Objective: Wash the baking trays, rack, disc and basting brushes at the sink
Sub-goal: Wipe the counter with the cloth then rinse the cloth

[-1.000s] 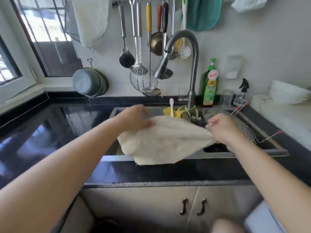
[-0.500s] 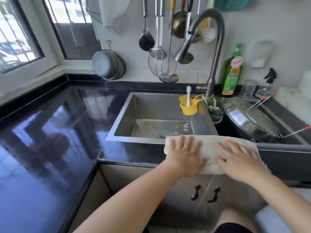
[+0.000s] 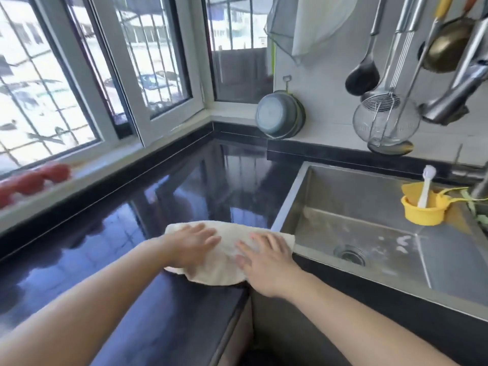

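- Sink [image 3: 311, 196] stood beside the cloth [image 3: 227, 256]; its right part was cut off.
- Left hand [image 3: 191, 245] and right hand [image 3: 266, 262] pressed the cloth, fingers straight, slightly apart.

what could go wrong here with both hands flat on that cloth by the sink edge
The cloth overhangs the counter's front edge, so a hard push from the left hand or right hand might slide it off. The glossy counter looks slick, so flat palms could skid toward the sink rim.
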The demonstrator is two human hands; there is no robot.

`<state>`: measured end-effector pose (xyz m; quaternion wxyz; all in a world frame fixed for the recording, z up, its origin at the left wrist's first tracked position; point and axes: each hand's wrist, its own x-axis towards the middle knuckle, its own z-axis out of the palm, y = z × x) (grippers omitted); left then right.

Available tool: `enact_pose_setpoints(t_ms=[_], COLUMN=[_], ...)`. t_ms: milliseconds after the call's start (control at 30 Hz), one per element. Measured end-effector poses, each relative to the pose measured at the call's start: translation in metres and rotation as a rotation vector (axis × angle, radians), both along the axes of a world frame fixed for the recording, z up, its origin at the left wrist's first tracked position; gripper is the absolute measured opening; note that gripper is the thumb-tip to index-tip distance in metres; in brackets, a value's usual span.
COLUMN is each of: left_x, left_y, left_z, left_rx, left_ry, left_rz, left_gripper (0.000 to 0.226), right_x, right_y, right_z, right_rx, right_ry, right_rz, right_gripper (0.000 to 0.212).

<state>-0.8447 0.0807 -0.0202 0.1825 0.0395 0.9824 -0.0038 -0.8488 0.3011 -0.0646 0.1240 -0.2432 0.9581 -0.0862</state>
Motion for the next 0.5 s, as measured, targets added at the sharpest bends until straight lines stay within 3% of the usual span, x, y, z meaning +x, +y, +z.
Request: enact_pose_setpoints(t_ms=[67, 133, 167, 267, 367, 500], left_x=[-0.041, -0.108, -0.143, -0.253, -0.342, -0.417], left_y=[0.012, 0.019, 0.023, 0.032, 0.046, 0.046], left_z=[-0.027, -0.041, -0.042, -0.046, -0.045, -0.045], left_rx=[-0.105, -0.112, -0.092, -0.061, -0.063, 0.052], left_ry=[-0.002, 0.039, 0.072, 0.163, 0.183, 0.255], left_rz=[-0.047, -0.038, -0.049, -0.122, -0.191, -0.123], left_gripper=[0.076, 0.118, 0.12, 0.098, 0.107, 0.076], right_x=[-0.043, -0.102, -0.135, -0.229, -0.308, -0.379], right_y=[0.006, 0.015, 0.02, 0.034, 0.045, 0.042], right_z=[-0.002, -0.002, -0.002, -0.001, 0.0, 0.005], right_rx=[0.03, 0.059, 0.067, 0.079, 0.098, 0.109], right_ry=[0.04, 0.051, 0.06, 0.068, 0.043, 0.051], right_rz=[-0.048, -0.102, -0.125, -0.215, -0.284, -0.349], right_gripper=[0.078, 0.067, 0.063, 0.059, 0.06, 0.06])
